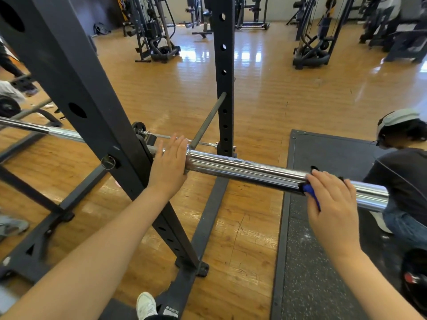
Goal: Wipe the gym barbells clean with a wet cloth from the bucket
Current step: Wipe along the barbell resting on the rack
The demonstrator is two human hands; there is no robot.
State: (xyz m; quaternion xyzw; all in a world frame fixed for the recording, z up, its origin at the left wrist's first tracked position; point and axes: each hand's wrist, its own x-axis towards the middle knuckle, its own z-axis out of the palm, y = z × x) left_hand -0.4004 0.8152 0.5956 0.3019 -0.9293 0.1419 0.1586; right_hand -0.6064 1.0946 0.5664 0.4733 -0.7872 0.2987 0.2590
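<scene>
**Barbell sleeve mid-wipe, squat rack corner**

Head view, looking down over both arms. Glossy orange-brown plank floor (254,107) everywhere, catching window glare further back. Black speckled rubber mat (307,262) laid over it, directly under the right hand. Rows of dark cable machines (154,35) along the far side of the room. Black squat rack (76,95) with holes punched down its posts, leaning across the frame just left of the left fingers. Second post (223,72) standing just beyond the fingertips of the left hand, a thin dark rod (208,121) slanting off it.

Chrome barbell (242,168) lying level across the rack, its thick sleeve running between the two hands. Left hand (169,163) flat against the sleeve's inner collar, fingers straight and together, gripping nothing. Right hand (332,204) curled over the sleeve near its outer end, fingers wrapped round a blue cloth (310,192) pressed onto the metal; only a bit of cloth peeking out by the thumb.

Another person (406,172) crouched low just past the right fingers, dark tee and jeans. White shoe (145,306) at the bottom edge.

Writing: small white label (172,311) on the rack foot, print too tiny to read. No brand legible on the bar.
</scene>
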